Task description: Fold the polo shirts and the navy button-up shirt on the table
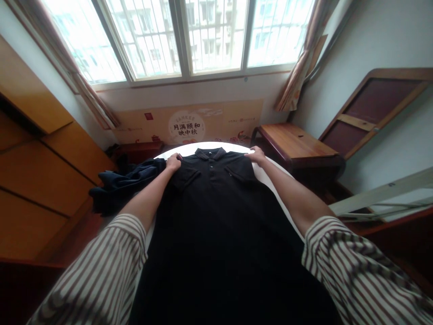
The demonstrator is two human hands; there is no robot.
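A black polo shirt (216, 225) lies spread front side up on a white round table (270, 178), its collar (210, 154) at the far end. Both short sleeves are folded inward over the chest. My left hand (174, 162) is closed on the shirt's left shoulder edge. On the other side, my right hand (257, 155) pinches the right shoulder edge. Both arms reach straight out along the shirt's sides. The lower end of the shirt runs out of view toward me.
Dark crumpled clothes (130, 180) lie at the table's left edge. A wooden side table (301, 144) stands at the back right, a framed panel (368, 113) leans on the right wall, and yellow cabinets (34, 171) line the left. Windows with curtains (294, 81) are behind.
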